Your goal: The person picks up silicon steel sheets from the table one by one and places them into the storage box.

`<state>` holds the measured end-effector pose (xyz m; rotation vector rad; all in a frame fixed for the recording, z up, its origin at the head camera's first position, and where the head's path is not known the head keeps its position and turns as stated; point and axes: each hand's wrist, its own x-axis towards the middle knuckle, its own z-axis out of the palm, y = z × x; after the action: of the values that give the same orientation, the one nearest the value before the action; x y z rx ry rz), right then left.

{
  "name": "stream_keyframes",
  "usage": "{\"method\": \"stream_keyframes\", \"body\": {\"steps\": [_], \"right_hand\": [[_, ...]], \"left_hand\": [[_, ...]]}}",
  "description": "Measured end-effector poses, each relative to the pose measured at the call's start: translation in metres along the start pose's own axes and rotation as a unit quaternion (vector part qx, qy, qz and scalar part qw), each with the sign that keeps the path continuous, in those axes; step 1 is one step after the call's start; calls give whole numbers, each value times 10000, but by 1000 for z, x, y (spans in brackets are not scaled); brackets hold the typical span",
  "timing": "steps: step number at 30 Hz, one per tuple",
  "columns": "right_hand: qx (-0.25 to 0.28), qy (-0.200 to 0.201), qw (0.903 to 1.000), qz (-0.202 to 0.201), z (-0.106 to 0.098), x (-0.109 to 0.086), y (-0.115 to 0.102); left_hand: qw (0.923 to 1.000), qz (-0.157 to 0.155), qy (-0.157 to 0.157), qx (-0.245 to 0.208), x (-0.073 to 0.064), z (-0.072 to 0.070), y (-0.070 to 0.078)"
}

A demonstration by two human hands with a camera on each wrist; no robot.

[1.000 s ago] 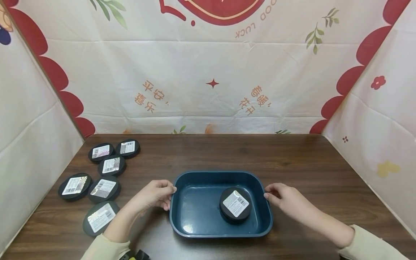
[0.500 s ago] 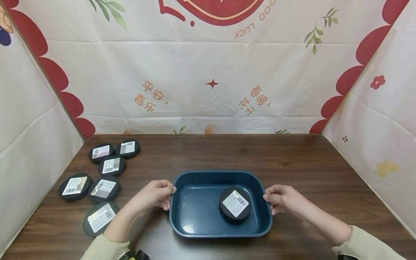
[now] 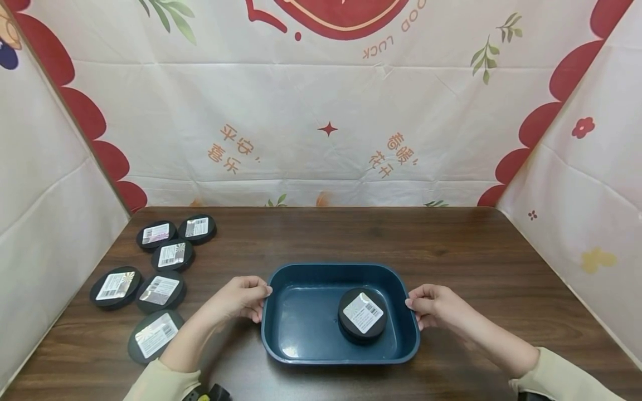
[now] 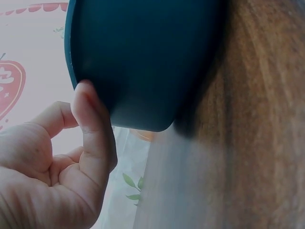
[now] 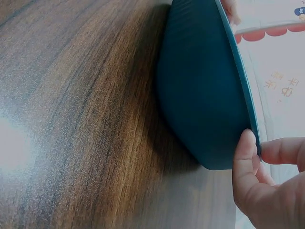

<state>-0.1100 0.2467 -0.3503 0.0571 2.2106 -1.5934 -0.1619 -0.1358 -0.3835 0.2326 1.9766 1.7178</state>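
Observation:
A dark blue rectangular tray sits at the middle front of the table. My left hand pinches its left rim; the left wrist view shows the tray's outer wall beyond a fingertip at the rim. At the opposite end, my right hand pinches the right rim, with thumb and fingers on either side of it in the right wrist view. Inside the tray, right of centre, lies a flat round black container with a white barcode label on top. Whether it is one piece or a stack, I cannot tell.
Several similar labelled round black containers lie at the left of the brown wooden table, the nearest one beside my left forearm. Printed white cloth hangs behind the table and along both sides.
My right hand has shifted its hold on the right rim, with more fingers now showing below it. The tray has moved very slightly away from me; my left hand has kept its hold.

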Motion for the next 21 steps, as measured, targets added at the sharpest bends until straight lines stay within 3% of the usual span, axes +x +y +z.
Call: {"method": "stream_keyframes", "body": {"steps": [21], "right_hand": [[-89,13,9999,-69,-1,5,1]], "left_hand": [[9990,7,330,315,-2,-1,4]]}}
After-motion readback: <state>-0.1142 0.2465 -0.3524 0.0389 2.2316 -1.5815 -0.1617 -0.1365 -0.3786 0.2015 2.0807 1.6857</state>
